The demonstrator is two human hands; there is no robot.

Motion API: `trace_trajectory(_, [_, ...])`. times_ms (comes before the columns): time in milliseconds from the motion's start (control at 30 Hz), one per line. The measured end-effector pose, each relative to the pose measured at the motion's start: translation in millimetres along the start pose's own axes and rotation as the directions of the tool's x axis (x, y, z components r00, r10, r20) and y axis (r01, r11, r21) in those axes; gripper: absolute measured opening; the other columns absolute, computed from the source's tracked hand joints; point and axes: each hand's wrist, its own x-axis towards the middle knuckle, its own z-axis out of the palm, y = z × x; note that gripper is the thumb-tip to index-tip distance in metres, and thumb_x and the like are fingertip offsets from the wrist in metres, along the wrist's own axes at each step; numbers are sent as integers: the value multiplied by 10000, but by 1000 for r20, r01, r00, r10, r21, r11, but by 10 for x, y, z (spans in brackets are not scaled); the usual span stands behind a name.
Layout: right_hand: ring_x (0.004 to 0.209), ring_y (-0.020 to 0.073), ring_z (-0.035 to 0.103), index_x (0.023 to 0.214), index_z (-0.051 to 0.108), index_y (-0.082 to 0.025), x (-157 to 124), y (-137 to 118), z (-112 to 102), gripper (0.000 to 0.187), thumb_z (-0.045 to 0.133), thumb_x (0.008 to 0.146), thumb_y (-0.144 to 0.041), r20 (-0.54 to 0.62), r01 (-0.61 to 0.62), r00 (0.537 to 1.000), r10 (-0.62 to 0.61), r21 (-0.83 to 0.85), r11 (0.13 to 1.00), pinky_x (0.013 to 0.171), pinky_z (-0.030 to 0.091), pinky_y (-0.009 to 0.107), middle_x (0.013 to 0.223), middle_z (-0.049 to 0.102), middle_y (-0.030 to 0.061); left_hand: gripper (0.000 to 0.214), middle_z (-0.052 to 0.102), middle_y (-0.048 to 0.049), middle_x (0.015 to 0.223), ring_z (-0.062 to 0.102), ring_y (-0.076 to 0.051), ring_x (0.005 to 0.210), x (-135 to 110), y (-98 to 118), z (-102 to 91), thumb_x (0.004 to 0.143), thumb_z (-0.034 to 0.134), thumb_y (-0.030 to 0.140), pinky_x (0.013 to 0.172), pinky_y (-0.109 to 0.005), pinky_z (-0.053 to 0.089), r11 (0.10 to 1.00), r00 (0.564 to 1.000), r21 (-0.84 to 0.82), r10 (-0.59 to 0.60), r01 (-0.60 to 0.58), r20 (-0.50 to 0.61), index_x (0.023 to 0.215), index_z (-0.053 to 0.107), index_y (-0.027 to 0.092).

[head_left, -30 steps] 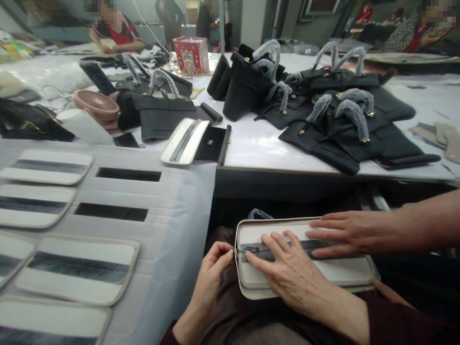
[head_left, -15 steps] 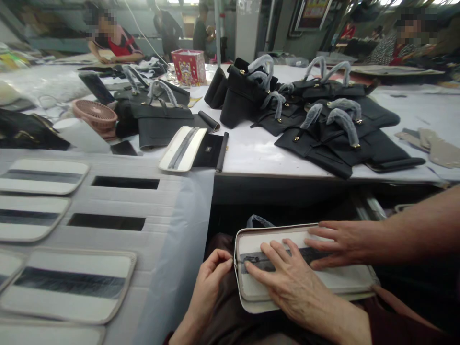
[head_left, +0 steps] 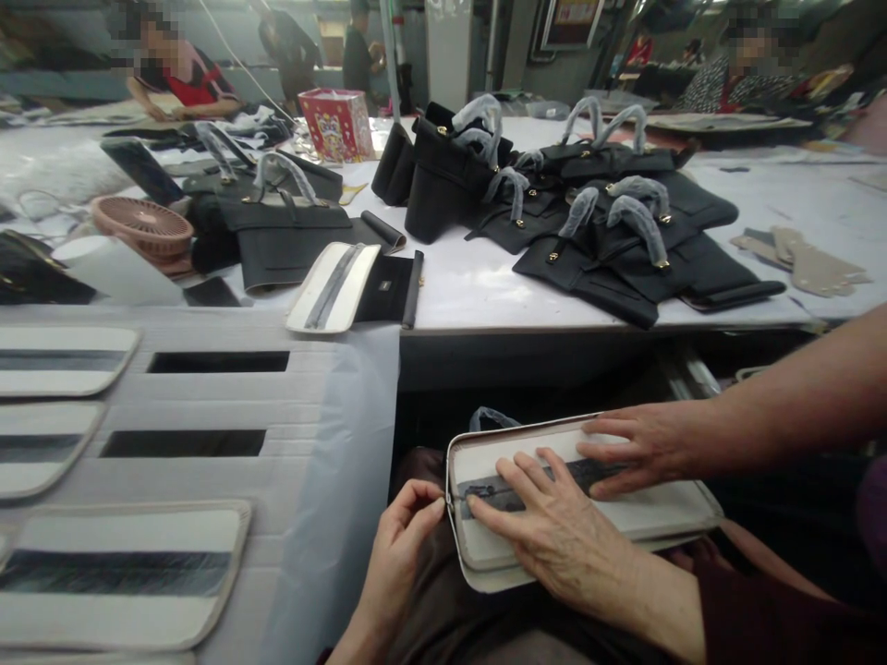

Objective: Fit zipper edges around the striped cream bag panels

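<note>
Left hand (head_left: 402, 545) fingers pinch the zipper (head_left: 565, 474) end; right hand (head_left: 554, 540) fingers lie spread on the pouch panel (head_left: 658, 513). An uneven pull may pucker it.

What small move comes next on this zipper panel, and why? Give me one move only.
Probably a short leftward tug with the left hand, which pinches the panel at its left rim, where the dark zipper strip ends. The right hand lies flat on the strip and another person's hand presses farther right, so the panel looks braced.
</note>
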Motion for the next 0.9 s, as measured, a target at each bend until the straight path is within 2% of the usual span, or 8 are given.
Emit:
trace_trajectory(400, [1254,346,403,1413,425,-380,1,18,10,536,551,904,-267,25,-8,1000,8,9,1000,1061,234,621,1361,431,138,215,625,-23,886,563,-174,834,24,32,-30,883,598,396,768,-264,451,994,996,77,80,-83,39,948,589,191])
trace_trajectory(500, [1238,350,407,1409,428,-373,11,11,-14,522,535,910,-268,51,-12,999,12,13,1000,1056,241,625,1359,428,141,168,634,-45,990,597,-198,929,49,127,-12,911,570,350,834,-297,465,938,964,229,264,-261,18,991,593,204])
trace_trajectory(567, [1239,353,401,1420,414,-365,15,2,-30,533,521,910,-254,68,-20,997,19,16,1000,1051,245,634,1360,425,144,105,632,-53,1055,590,-206,1011,113,293,26,916,566,282,900,-318,447,779,882,430,462,-456,96,981,616,215])
trace_trajectory(633, [1237,358,400,1435,389,-360,15,-9,-43,558,519,904,-250,84,-30,996,28,24,999,1042,251,649,1370,418,150,99,646,-44,1054,586,-200,1016,228,513,97,916,548,202,910,-324,436,523,762,571,551,-633,341,956,636,226])
trace_trajectory(700, [1246,364,395,1433,384,-363,11,-21,-56,568,535,895,-263,89,-37,995,34,41,998,1036,258,661,1386,403,162,158,668,-30,1006,603,-184,946,385,724,208,909,514,133,860,-310,451,299,639,568,435,-767,634,940,636,228])
trace_trajectory(767, [1290,373,362,1414,402,-367,3,-40,-76,563,561,882,-277,75,-43,996,38,65,997,1044,254,666,1410,380,174,171,679,-26,955,622,-176,869,553,868,357,873,515,90,773,-284,470,147,543,523,235,-840,806,925,621,213])
trace_trajectory(833, [1344,383,308,1398,420,-357,-13,-80,-99,559,576,868,-269,44,-59,997,56,88,994,1054,253,665,1440,351,185,181,683,-30,913,635,-180,812,697,929,521,828,529,67,696,-272,476,22,497,496,76,-868,865,923,607,200])
trace_trajectory(900, [1371,387,279,1384,439,-332,-46,-150,-106,554,580,854,-251,0,-98,995,99,122,988,1059,268,657,1458,344,186,210,684,-39,892,645,-190,775,798,928,669,798,534,60,658,-273,480,-107,486,482,-19,-870,874,946,600,194])
